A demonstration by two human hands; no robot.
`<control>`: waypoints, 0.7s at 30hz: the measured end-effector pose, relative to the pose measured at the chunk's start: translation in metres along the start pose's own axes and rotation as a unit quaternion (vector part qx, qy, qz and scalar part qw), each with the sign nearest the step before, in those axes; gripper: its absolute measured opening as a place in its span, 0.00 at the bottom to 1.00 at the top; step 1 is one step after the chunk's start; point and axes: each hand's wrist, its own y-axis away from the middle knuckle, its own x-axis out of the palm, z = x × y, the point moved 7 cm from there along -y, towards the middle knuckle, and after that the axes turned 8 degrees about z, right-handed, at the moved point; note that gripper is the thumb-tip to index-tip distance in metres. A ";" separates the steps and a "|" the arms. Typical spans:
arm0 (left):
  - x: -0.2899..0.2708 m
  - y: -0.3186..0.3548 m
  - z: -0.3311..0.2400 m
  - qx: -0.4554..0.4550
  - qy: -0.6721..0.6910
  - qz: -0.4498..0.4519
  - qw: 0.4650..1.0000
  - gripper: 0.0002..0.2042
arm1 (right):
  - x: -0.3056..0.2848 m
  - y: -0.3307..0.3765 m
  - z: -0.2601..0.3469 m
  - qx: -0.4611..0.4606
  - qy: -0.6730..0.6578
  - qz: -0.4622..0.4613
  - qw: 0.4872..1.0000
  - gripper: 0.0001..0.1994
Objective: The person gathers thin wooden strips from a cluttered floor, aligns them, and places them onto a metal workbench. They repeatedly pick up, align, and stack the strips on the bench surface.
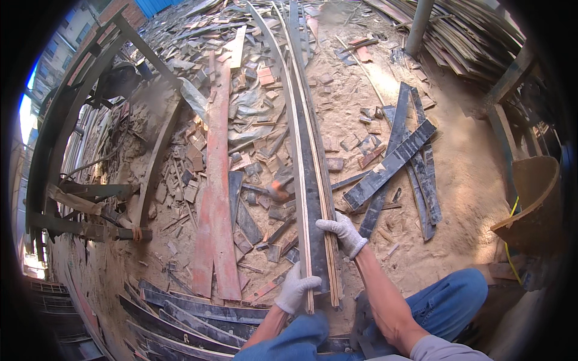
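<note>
Long plywood strips with dark faces and pale layered edges run from my lap toward the far end of the ground. My left hand (294, 287), in a pale work glove, is closed round the near end of the left plywood strip (299, 186). A little farther up, my gloved right hand (343, 233) grips the right plywood strips (322, 204), its thumb across their top edges. Between the two lies a dark flat face (311, 204); whether it is a separate board I cannot tell. The far ends reach the upper edge of the view.
Dark offcut boards (394, 157) lie crossed at right. Long reddish boards (220, 240) are at left, among scattered wood scraps and sawdust. A metal frame (72, 90) stands left; a post (419, 27) rises near stacked boards (469, 36). Dark strips (198, 310) lie near my left knee.
</note>
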 end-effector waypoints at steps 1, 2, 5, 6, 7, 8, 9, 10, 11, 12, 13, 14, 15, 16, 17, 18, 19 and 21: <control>0.002 0.000 -0.005 0.003 0.019 0.010 1.000 0.39 | 0.001 0.001 0.000 -0.002 -0.028 0.007 1.000 0.27; 0.007 0.000 -0.011 0.003 0.039 0.026 0.999 0.40 | 0.000 0.002 0.000 -0.009 -0.056 0.015 0.998 0.25; 0.009 0.003 -0.018 0.010 0.068 0.079 0.995 0.47 | -0.005 0.005 -0.007 0.004 -0.104 0.031 0.994 0.24; 0.013 0.004 -0.022 0.014 0.078 0.090 0.993 0.48 | -0.006 0.002 -0.010 0.004 -0.130 0.048 0.990 0.22; 0.020 0.008 -0.023 0.013 0.092 0.098 0.991 0.50 | -0.008 0.006 -0.015 0.003 -0.125 0.023 0.992 0.22; 0.031 0.010 -0.027 0.014 0.123 0.111 0.986 0.52 | -0.011 0.003 -0.020 0.005 -0.134 0.040 0.990 0.22; 0.028 0.003 -0.025 0.011 0.135 0.119 0.984 0.52 | -0.013 -0.003 -0.022 0.006 -0.144 0.057 0.988 0.22; 0.022 0.006 -0.016 -0.005 0.141 0.099 0.985 0.51 | 0.000 0.001 -0.019 0.028 -0.173 0.068 0.982 0.20; 0.018 0.006 -0.009 -0.020 0.143 0.086 0.986 0.51 | 0.000 0.001 -0.023 0.041 -0.204 0.066 0.976 0.18; 0.015 0.002 -0.005 0.000 0.184 0.096 0.978 0.40 | 0.002 0.000 -0.026 0.028 -0.216 0.055 0.974 0.17; 0.010 0.002 0.000 -0.010 0.177 0.095 0.980 0.38 | 0.004 -0.002 -0.029 0.017 -0.226 0.045 0.973 0.17; 0.016 -0.003 0.001 -0.026 0.212 0.109 0.971 0.36 | -0.008 -0.008 -0.036 0.019 -0.232 0.039 0.972 0.16; 0.018 -0.002 0.007 -0.042 0.248 0.114 0.961 0.34 | -0.017 -0.014 -0.051 0.025 -0.242 0.038 0.969 0.16; 0.013 -0.004 0.015 -0.059 0.255 0.097 0.960 0.33 | -0.019 -0.016 -0.053 0.029 -0.244 0.042 0.968 0.15; 0.009 -0.006 0.024 -0.075 0.261 0.082 0.959 0.31 | -0.020 -0.016 -0.055 0.033 -0.245 0.048 0.968 0.15; 0.009 -0.010 0.019 -0.081 0.231 0.075 0.967 0.29 | -0.017 -0.019 -0.050 0.040 -0.245 0.044 0.968 0.16; 0.006 -0.008 0.021 -0.085 0.223 0.066 0.969 0.29 | -0.008 -0.015 -0.049 0.035 -0.254 0.048 0.965 0.16; 0.006 -0.008 0.021 -0.092 0.201 0.058 0.974 0.30 | 0.003 -0.009 -0.039 0.016 -0.266 0.054 0.962 0.18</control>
